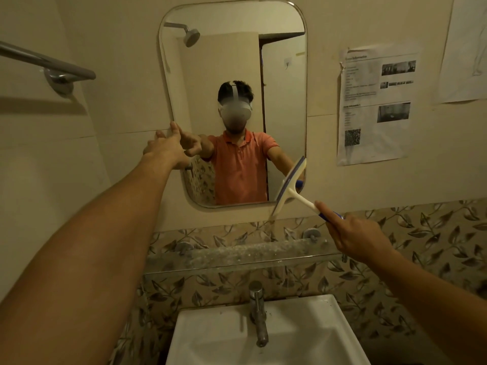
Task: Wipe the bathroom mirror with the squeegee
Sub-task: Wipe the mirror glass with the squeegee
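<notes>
A tall mirror with rounded corners hangs on the tiled wall ahead. My right hand grips the blue handle of a white squeegee, index finger laid along the shaft. Its blade lies tilted against the mirror's lower right corner and overlaps the edge. My left hand reaches to the mirror's left edge at mid height, fingers resting on the frame, thumb up. The mirror reflects a person in an orange shirt.
A glass shelf runs under the mirror. Below it are a chrome tap and a white sink. A towel bar juts from the left wall. Printed sheets are stuck right of the mirror.
</notes>
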